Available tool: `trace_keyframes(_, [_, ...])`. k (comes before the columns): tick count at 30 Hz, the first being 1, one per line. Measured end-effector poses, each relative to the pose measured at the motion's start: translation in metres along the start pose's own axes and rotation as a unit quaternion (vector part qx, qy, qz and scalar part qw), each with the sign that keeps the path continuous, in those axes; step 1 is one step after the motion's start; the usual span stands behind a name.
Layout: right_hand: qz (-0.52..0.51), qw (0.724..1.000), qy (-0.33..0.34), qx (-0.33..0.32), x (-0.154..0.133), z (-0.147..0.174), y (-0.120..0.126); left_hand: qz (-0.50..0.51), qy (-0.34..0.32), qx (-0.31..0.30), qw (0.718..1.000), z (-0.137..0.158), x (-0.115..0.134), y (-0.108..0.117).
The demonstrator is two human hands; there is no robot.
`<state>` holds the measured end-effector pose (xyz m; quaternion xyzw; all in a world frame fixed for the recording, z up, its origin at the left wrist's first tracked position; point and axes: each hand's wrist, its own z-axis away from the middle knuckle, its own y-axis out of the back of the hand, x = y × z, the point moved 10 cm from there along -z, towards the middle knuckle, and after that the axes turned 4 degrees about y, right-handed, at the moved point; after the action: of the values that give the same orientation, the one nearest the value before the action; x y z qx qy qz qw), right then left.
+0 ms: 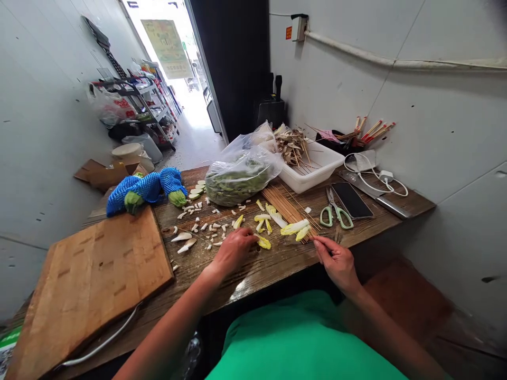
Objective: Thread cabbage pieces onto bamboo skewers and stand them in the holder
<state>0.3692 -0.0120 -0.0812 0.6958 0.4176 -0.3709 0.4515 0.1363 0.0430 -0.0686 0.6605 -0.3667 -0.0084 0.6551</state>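
Green fabric [304,340] covers the person's body at the near edge of a wooden table [225,290], closer than the bundle of bamboo skewers [284,202] laid out on its top. Over the near end of that bundle, the right hand [336,262] pinches a single skewer [312,237] between thumb and forefinger, two pale yellow leaf pieces [293,228] at its far end. Just left of the bundle, the left hand [236,247] rests low, its fingers close together and touching a yellow leaf [263,243]; whether they grip it, one cannot tell.

More leaf pieces [260,217] lie beside the bundle's left side, with chopped white pieces [214,228] scattered farther left. A clear plastic bag of greens [237,182] sits just beyond the bundle's far left end, and a white tray [303,182] stands beyond it to the right. To the bundle's right lie green-handled scissors [336,212], then a dark phone [351,200], then a cleaver [374,194]. Well to the bundle's left are a wooden cutting board [106,269] and, past it, vegetables in blue netting [134,191].
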Motion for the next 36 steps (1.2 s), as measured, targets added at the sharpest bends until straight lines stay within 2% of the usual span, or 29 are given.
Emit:
trace_keyframes(3, [-0.001, 0.999, 0.029, -0.036, -0.007, 0.003, -0.008, 0.073, 0.009, 0.034, 0.997, -0.005, -0.005, 0.006])
trace_keyframes(6, [0.020, 0.993, 0.085, -0.075, -0.021, 0.010, -0.024, 0.195, 0.078, 0.071, 0.975, -0.004, -0.020, 0.015])
trace_keyframes(9, [0.020, 0.985, 0.132, -0.107, -0.032, 0.019, -0.040, 0.350, 0.187, 0.068, 0.915, 0.004, -0.035, 0.011])
trace_keyframes(14, [0.020, 0.977, 0.153, -0.146, -0.039, 0.023, -0.060, 0.515, 0.291, -0.039, 0.806, 0.019, -0.032, -0.017])
trace_keyframes(16, [0.025, 0.977, 0.149, -0.147, -0.041, 0.021, -0.064, 0.558, 0.289, -0.076, 0.774, 0.023, -0.027, -0.025])
trace_keyframes(18, [0.029, 0.977, 0.151, -0.147, -0.043, 0.021, -0.067, 0.581, 0.263, -0.107, 0.763, 0.024, -0.020, -0.027])
trace_keyframes(20, [0.026, 0.976, 0.154, -0.151, -0.044, 0.021, -0.071, 0.569, 0.241, -0.101, 0.779, 0.024, -0.017, -0.021])
trace_keyframes(22, [0.020, 0.976, 0.153, -0.155, -0.046, 0.023, -0.073, 0.549, 0.231, -0.059, 0.801, 0.022, -0.018, -0.010])
trace_keyframes(23, [0.017, 0.976, 0.151, -0.154, -0.046, 0.023, -0.073, 0.551, 0.224, -0.036, 0.803, 0.022, -0.018, -0.004])
trace_keyframes(24, [0.013, 0.977, 0.149, -0.150, -0.047, 0.024, -0.072, 0.568, 0.217, -0.019, 0.794, 0.021, -0.017, 0.000])
trace_keyframes(28, [0.000, 0.979, 0.149, -0.136, -0.053, 0.024, -0.066, 0.673, 0.199, -0.008, 0.713, 0.018, -0.011, 0.002])
trace_keyframes(32, [-0.015, 0.976, 0.157, -0.152, -0.060, 0.023, -0.067, 0.683, 0.224, -0.011, 0.695, 0.021, -0.016, -0.004])
trace_keyframes(36, [-0.017, 0.976, 0.156, -0.148, -0.060, 0.021, -0.067, 0.723, 0.259, -0.043, 0.639, 0.025, -0.016, -0.016])
